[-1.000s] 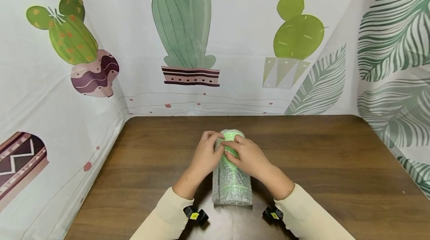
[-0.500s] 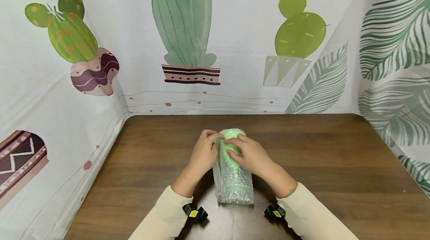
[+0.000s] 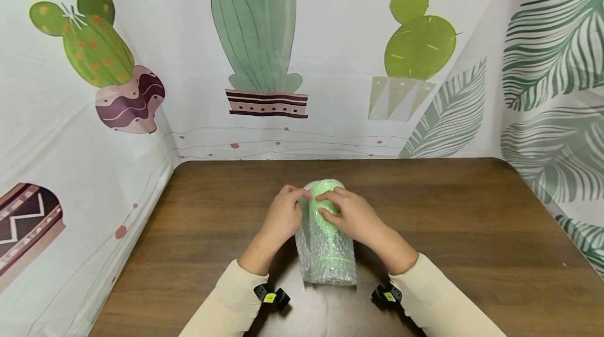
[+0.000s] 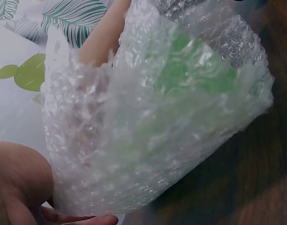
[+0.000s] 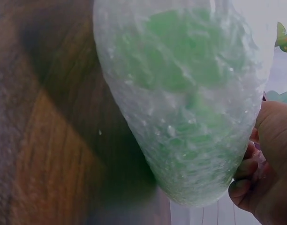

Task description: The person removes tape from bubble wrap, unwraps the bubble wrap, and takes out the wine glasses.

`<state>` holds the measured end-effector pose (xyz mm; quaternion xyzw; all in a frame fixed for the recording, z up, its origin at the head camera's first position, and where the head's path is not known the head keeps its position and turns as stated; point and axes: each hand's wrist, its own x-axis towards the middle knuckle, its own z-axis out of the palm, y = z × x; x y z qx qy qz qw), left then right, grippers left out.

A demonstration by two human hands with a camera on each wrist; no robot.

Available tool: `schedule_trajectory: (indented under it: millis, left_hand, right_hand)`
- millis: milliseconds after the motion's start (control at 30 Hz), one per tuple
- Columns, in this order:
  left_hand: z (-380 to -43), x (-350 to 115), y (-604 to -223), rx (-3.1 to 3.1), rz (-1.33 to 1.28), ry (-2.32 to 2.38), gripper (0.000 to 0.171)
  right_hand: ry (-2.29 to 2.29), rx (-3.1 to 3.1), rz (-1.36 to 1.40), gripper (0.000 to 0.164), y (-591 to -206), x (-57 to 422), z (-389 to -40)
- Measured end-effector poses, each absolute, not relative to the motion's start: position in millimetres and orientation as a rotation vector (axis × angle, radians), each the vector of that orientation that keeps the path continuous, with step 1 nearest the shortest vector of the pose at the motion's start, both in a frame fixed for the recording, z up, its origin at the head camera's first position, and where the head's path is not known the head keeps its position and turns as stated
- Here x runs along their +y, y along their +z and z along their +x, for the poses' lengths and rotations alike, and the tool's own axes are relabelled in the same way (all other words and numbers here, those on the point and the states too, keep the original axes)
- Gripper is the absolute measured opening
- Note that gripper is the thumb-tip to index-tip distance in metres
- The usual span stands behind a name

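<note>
A light-green cylinder-like object (image 3: 325, 188) lies lengthwise on the table inside clear bubble wrap (image 3: 332, 270). My left hand (image 3: 282, 216) pinches the wrap's edge at the upper left, and a loose layer stands out along that side. On the right, my right hand (image 3: 355, 215) has its bent fingers and thumb on the wrap near the far end. Bubble wrap (image 4: 134, 140) fills most of the left wrist view, with green showing through. In the right wrist view, the curled fingers of my right hand (image 5: 270, 173) touch the wrapped object's side. What the green object is stays blurred by the wrap.
The brown wooden table (image 3: 453, 232) extends around the package on all sides. White cloth (image 3: 340, 38) printed with cacti and leaves hangs behind and at both sides. A black wrist camera (image 3: 273, 297) sits on the left sleeve, another (image 3: 387, 295) on the right.
My left hand has drawn slightly left, and the wrap's left layer has come away from the green object. The two hands are a little farther apart. My right hand has barely moved.
</note>
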<state>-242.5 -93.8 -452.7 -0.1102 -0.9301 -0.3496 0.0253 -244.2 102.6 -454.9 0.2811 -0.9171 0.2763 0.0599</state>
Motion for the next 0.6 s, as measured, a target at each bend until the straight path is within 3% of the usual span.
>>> schedule_trajectory:
  millis: [600]
  left_hand:
    - [-243.4, -95.1, -452.5, -2.889, -0.344, -1.048, 0.037]
  right_hand:
    - [0.807, -2.741, 0.782, 0.014, -451.5, 108.4, -248.3]
